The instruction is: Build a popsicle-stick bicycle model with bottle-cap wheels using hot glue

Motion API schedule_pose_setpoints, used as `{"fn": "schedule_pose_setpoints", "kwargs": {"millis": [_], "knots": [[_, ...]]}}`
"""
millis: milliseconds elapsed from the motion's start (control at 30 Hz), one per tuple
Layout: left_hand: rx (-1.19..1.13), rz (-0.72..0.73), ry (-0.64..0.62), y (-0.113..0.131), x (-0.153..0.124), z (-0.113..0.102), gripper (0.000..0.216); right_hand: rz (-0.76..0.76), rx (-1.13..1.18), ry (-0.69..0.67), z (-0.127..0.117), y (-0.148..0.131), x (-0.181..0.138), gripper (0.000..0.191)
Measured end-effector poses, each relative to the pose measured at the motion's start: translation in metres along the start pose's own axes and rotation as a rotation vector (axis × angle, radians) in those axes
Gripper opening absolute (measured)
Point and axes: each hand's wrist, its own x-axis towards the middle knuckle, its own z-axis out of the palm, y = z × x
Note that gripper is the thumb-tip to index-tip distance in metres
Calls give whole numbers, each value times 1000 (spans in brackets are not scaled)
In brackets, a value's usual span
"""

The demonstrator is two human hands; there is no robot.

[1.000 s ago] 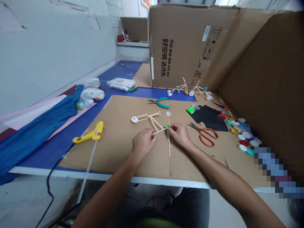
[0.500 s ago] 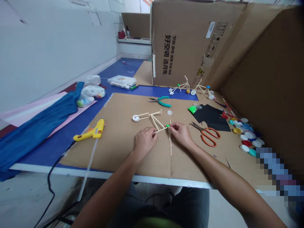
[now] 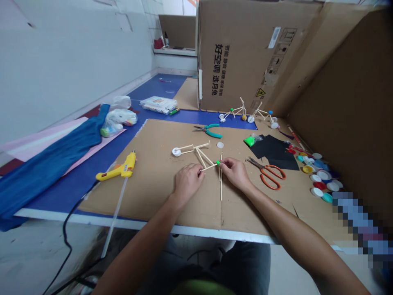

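Observation:
A small bicycle-like frame of thin wooden sticks point(image 3: 205, 157) lies on the cardboard sheet, with a white bottle-cap wheel point(image 3: 176, 152) at its left end. My left hand point(image 3: 189, 179) is closed in a pinch on the near corner of this frame. At the frame's right corner my right hand point(image 3: 235, 173) pinches a bit of bright green clay point(image 3: 218, 162) against the stick end. Loose wooden sticks point(image 3: 221, 188) lie just under and beside the right fingertips. A translucent disc point(image 3: 220, 145) rests beyond that hand.
Orange-handled scissors point(image 3: 272, 174) lie at right, near many bottle caps point(image 3: 322, 175) and black sheets point(image 3: 278, 151). Teal pliers point(image 3: 211, 130) are farther back. A yellow glue gun point(image 3: 123, 167) sits at left, its cord over the edge. Finished stick bicycles point(image 3: 236, 111) stand before a large carton point(image 3: 245, 53).
The view has shifted very slightly. Both hands keep their pinches on the stick frame and the green clay, with hardly any movement.

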Motion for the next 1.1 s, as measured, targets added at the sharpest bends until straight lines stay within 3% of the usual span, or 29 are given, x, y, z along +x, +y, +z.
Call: {"fn": "schedule_pose_setpoints", "kwargs": {"millis": [1100], "knots": [[19,-13,-25,2,0,-3,15,-31,-14,-22,1,1,1,25]]}}
